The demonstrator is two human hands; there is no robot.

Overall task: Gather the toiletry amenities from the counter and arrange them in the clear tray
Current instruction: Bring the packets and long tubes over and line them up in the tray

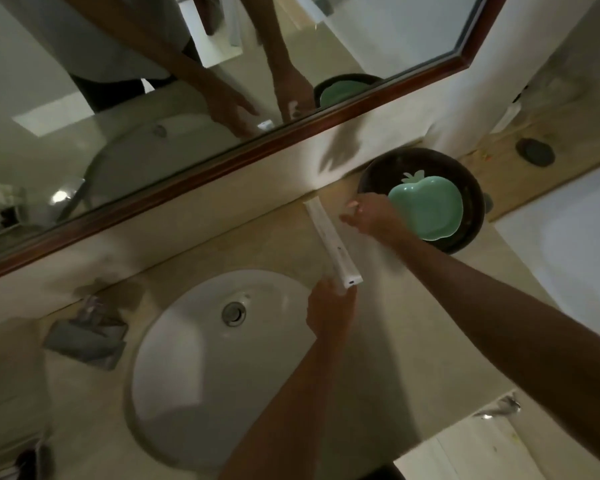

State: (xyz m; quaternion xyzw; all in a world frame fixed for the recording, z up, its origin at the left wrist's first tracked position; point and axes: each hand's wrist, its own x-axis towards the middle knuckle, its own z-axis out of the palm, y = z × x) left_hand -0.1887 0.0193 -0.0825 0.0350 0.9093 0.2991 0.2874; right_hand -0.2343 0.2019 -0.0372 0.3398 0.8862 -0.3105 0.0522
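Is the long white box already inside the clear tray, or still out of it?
Out. The left hand grips the long white box by its near end above the counter, beside the sink.

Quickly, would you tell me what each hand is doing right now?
Left hand: gripping the white box by its near end.
Right hand: open, holding nothing.

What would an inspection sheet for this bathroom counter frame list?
Surface: beige counter with white sink.
Job's things: long white box; clear tray left of the sink, contents blurred.
Clutter: green apple-shaped dish in dark bowl.
Grippers: left hand grips the box's near end; right hand reaches beside the bowl, fingers relaxed.
Cables: nothing seen.
Surroundings: wood-framed mirror, bathtub.
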